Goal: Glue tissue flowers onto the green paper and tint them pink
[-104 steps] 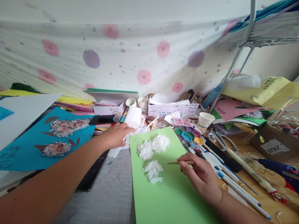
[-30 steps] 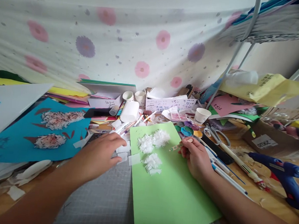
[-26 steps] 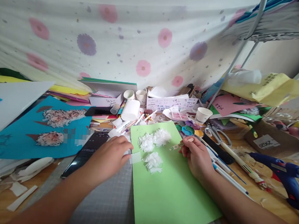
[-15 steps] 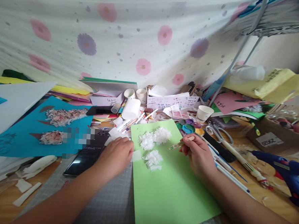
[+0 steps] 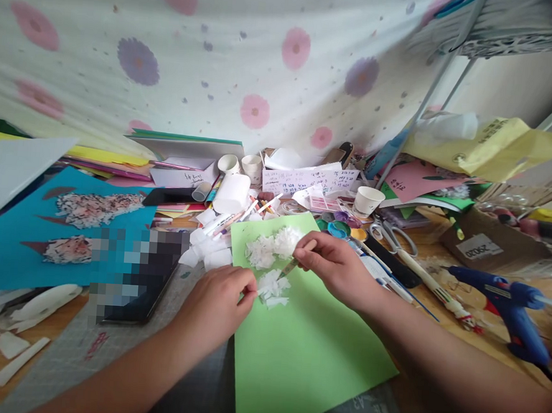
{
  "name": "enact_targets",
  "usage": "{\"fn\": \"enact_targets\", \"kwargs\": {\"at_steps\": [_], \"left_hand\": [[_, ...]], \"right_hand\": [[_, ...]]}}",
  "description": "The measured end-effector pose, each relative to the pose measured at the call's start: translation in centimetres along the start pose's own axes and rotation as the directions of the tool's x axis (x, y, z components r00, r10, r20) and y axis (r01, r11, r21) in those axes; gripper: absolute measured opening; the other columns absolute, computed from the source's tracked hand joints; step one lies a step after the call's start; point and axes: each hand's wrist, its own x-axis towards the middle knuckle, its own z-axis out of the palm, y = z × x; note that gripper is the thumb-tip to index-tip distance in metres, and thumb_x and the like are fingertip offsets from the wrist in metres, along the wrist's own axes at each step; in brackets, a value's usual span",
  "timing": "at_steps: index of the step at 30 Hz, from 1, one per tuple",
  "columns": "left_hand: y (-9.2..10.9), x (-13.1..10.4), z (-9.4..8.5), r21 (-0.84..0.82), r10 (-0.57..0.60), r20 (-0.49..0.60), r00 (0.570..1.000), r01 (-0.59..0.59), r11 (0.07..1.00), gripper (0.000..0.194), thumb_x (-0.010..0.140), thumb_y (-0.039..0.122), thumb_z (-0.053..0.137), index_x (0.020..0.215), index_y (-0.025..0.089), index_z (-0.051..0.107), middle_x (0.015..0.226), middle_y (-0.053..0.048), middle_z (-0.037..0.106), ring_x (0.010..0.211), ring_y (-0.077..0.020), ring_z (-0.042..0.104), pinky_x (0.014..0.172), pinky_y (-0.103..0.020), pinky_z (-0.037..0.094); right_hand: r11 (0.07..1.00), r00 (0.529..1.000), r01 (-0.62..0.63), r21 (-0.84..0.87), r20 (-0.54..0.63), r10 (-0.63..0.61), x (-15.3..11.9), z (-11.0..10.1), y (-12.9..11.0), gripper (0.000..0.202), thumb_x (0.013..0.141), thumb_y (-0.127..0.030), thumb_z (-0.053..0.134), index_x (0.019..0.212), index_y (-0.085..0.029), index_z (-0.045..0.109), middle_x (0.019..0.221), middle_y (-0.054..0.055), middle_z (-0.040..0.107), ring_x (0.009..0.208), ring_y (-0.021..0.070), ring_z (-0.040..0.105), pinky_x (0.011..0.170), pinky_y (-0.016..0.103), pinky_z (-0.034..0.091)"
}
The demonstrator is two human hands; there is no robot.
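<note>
A green paper sheet lies before me with fluffy white paper clusters near its top. My right hand pinches a slim flat stick with a green pattern, angled down to the left. Its tip meets the lower white paper cluster, or hovers just over it. At that cluster's left side, my left hand has its thumb and forefinger pinched together over the sheet's edge. Whatever those fingertips hold, if anything, is hidden. The upper white paper cluster sits just above.
White paper pieces and a dark phone lie left. Beyond is a blue sheet with shredded-paper shapes. Paint pots, scissors and a blue glue gun are right. Paper cups stand behind.
My right hand has moved left, bringing the stick down from beside the clusters to the lower one. My left hand has come closer to that cluster. The view has shifted slightly.
</note>
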Motion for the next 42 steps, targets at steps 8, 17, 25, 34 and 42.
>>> {"fn": "enact_targets", "kwargs": {"at_steps": [8,17,25,34,42], "left_hand": [[-0.3,0.1,1.6,-0.051,0.028,-0.033,0.999,-0.029,0.998,0.014,0.078,0.011,0.049,0.070,0.020,0.056,0.072,0.002,0.061,0.070,-0.0150,0.055,0.065,-0.026,0.036],[0.0,0.3,2.3,-0.059,0.119,-0.076,0.990,-0.123,0.991,0.013,0.079,0.012,0.052,0.069,0.019,0.057,0.071,0.000,0.061,0.071,-0.0167,0.055,0.066,-0.028,0.038],[-0.1,0.8,3.2,-0.058,0.094,-0.093,0.991,-0.100,0.993,0.012,0.080,0.013,0.055,0.070,0.019,0.059,0.071,-0.001,0.060,0.070,-0.0172,0.056,0.064,-0.027,0.039],[-0.1,0.8,3.2,-0.059,0.044,-0.054,0.998,-0.047,0.997,0.012,0.081,0.017,0.057,0.070,0.017,0.062,0.071,-0.003,0.060,0.070,-0.0180,0.057,0.064,-0.028,0.041],[-0.3,0.8,2.9,-0.125,0.064,-0.054,0.996,-0.070,0.990,0.015,0.078,0.013,0.052,0.070,0.020,0.062,0.071,0.000,0.060,0.068,-0.0151,0.055,0.062,-0.025,0.039]], "right_hand": [[0.988,0.999,0.047,-0.150,-0.002,-0.048,0.9,1.9,1.2,0.022,0.087,-0.027,0.051,0.066,-0.018,0.049,0.068,0.000,0.057,0.064,0.0126,0.051,0.064,0.025,0.040],[0.889,0.966,0.252,-0.381,0.156,-0.207,0.6,2.4,1.6,0.018,0.086,-0.019,0.051,0.068,-0.018,0.051,0.072,0.004,0.060,0.069,0.0152,0.054,0.065,0.026,0.039],[0.803,0.950,0.291,-0.520,0.258,-0.178,0.6,2.5,1.4,0.015,0.086,-0.017,0.050,0.072,-0.016,0.054,0.071,0.004,0.059,0.070,0.0157,0.052,0.064,0.025,0.038],[0.666,0.911,0.366,-0.650,0.395,-0.115,1.1,3.2,0.8,0.019,0.090,-0.021,0.048,0.073,-0.016,0.055,0.070,0.004,0.059,0.070,0.0169,0.050,0.065,0.027,0.036],[0.954,0.983,0.172,-0.247,0.110,-0.149,0.7,1.9,1.7,0.023,0.087,-0.021,0.047,0.065,-0.019,0.044,0.068,0.001,0.055,0.064,0.0132,0.051,0.063,0.025,0.040]]}}
